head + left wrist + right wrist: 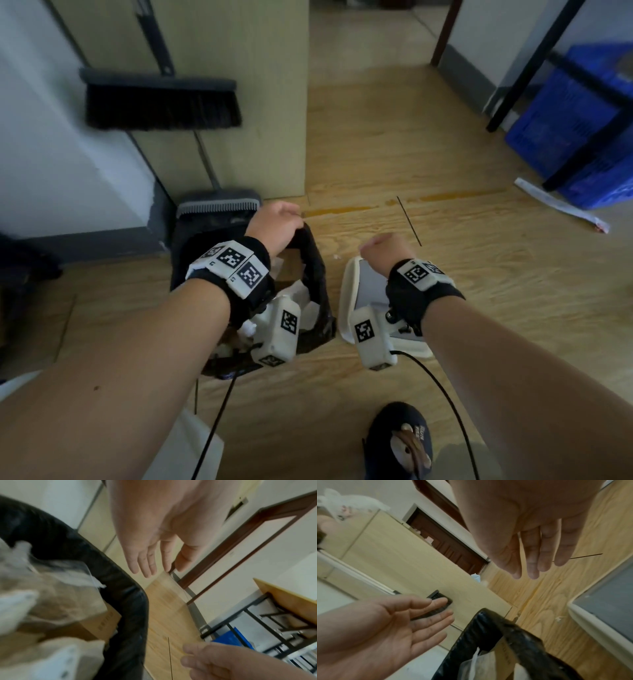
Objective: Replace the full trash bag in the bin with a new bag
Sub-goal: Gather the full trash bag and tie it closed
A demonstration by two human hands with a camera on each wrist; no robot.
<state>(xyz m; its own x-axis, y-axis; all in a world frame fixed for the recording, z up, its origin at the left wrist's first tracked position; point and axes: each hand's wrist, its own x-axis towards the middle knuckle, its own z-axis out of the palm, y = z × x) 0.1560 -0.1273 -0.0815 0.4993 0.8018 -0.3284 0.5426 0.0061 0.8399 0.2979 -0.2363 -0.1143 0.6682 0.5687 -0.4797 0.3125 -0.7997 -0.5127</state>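
Observation:
A black trash bag [318, 274] lines the bin on the wooden floor, its rim folded outward. It is full of a cardboard box [96, 626] and white plastic and paper [301, 291]. My left hand [277, 222] hovers over the far rim of the bag. In the left wrist view the left hand's fingers [147, 561] are straight and hold nothing. My right hand [383, 246] is to the right of the bag, above a white lid [349, 291] lying on the floor. Its fingers [532, 555] are straight and empty too.
A broom [161, 102] leans on a beige cabinet [257, 102], with a grey dustpan [219, 205] just behind the bin. At the right, a blue crate [582, 130] sits under black table legs, near a paper strip [561, 205]. My shoe [400, 438] is near the bottom.

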